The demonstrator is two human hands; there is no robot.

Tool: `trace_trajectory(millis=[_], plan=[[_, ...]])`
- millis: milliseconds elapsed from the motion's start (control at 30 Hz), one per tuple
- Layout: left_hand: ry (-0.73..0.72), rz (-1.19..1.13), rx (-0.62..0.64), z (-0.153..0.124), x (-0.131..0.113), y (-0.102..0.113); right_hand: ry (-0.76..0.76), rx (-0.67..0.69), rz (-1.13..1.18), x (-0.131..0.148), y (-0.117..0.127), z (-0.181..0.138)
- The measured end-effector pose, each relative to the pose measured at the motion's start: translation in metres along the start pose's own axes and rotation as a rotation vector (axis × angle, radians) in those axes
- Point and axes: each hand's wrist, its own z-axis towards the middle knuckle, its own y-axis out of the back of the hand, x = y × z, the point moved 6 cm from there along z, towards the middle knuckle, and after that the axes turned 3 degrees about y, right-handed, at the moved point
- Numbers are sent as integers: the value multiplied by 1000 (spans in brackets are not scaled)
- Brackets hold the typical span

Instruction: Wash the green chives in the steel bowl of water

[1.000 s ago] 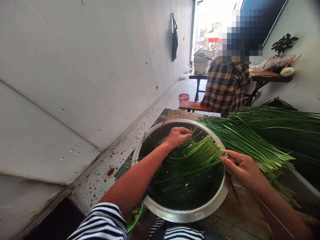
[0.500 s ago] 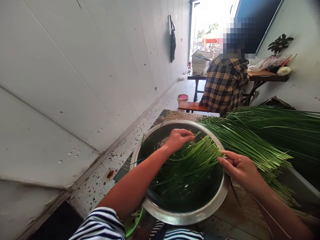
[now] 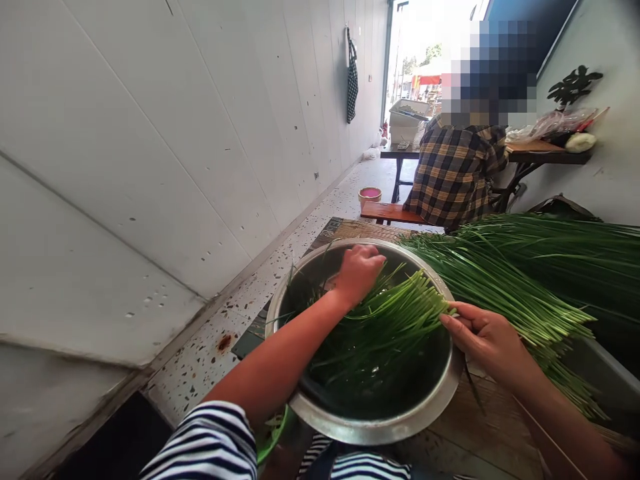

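Note:
A wide steel basin (image 3: 375,432) of water holds a bunch of long green chives (image 3: 395,313), their leafy part lying in the water. At the basin's right rim, my right hand (image 3: 487,340) pinches pale stem ends of the bunch between thumb and fingers. My left hand (image 3: 357,275) is closed above the far side of the basin, just left of the stems. Its fingers are curled, and what they hold, if anything, is hidden.
More chives (image 3: 530,293) are heaped to the right, partly over a grey container (image 3: 600,373). A green basket (image 3: 274,437) is below the basin at left. A person in a plaid shirt (image 3: 455,170) sits ahead on a red bench (image 3: 393,213). A white wall (image 3: 175,147) runs along the left.
My left hand has lifted slightly and curled its fingers more tightly, pulling back from the stem ends. My right hand keeps its pinch. The whole view has shifted a little.

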Motion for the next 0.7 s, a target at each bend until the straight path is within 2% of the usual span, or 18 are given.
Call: trace_trajectory(millis=[100,233,367,533,633,700], plan=[[10,-86,120,0,-1,-21,-10,5,5,0,0,0],[181,-124,165,-2,9,-36,0,-2,-4,-8,0,0],[222,-175,214,-3,10,-43,3,-12,-34,-13,1,1],[375,-421,221,-3,13,-37,12,6,-5,-10,-1,2],[436,-688,178,0,14,-24,9,13,27,-11,-3,2],[414,-896,137,2,10,-14,7,-3,19,-11,-2,2]])
